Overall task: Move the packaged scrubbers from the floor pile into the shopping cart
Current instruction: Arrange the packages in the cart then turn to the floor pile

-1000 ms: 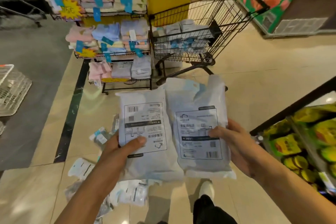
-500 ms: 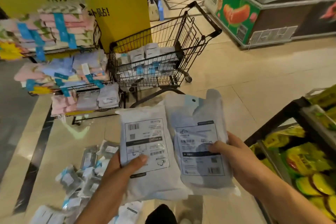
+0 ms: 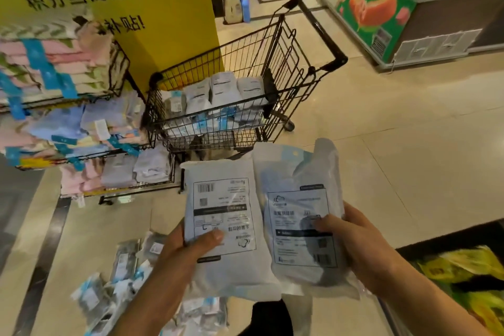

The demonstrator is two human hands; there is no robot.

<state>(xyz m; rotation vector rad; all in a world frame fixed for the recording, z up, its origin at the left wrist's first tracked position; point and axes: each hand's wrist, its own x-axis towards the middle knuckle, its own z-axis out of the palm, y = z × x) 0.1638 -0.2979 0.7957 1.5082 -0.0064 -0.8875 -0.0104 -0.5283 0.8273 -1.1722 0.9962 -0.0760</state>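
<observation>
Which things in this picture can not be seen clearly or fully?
- Head view: floor pile of clear packaged scrubbers: blurred, partly hidden by left hand, cut by bottom edge.
- Lower packs in black wire shopping cart: hidden behind its mesh.
- Label print on white flat packages: too small.
- Right hand: fingers hidden behind package.

Left hand (image 3: pixel 182 248), right hand (image 3: pixel 362 248) each grip scrubber pack; cart (image 3: pixel 286 68) ahead.
</observation>
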